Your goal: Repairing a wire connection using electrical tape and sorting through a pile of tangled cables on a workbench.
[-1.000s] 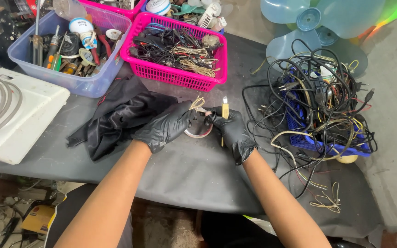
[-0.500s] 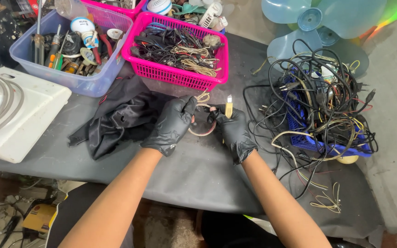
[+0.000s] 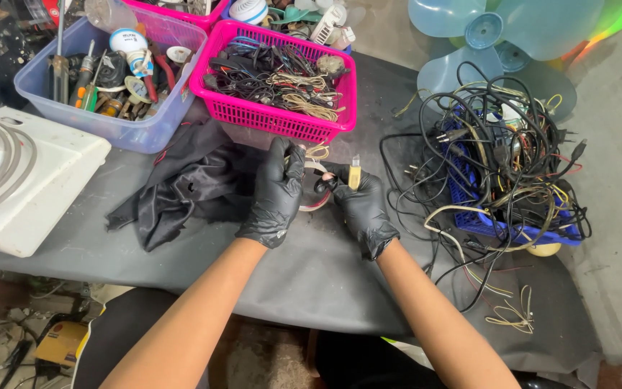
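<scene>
We wear black rubber gloves on both hands. Our left hand (image 3: 276, 194) curls its fingers tight around a small round part with a white and red ring (image 3: 316, 196) and a twist of thin yellow wires on top. The part sits just above the table, between our two hands, right in front of the pink plastic basket full of thin wires (image 3: 276, 81). Our right hand (image 3: 363, 209) is pressed shut around a small tool with a yellow handle (image 3: 355, 173), which sticks up from our fist. The thumb and first finger also pinch something small and dark against the ring. We cannot tell what it is.

To do this well, we think we should hold the round part steady and low. We should keep the loose wires out of the way and press gently, so nothing slips.

The table is covered with a dark grey sheet (image 3: 311, 281). A crumpled black cloth (image 3: 181, 184) lies just beside our left hand. A clear blue plastic tub of tools and tape (image 3: 102, 79) stands behind it, and a flat white plastic piece (image 3: 23, 187) rests at the left edge. On the right, a big tangle of black cables (image 3: 502, 166) spills over a blue crate. A pale blue fan blade (image 3: 494, 39) lies at the back. Bits of junk lie on the floor below.
</scene>
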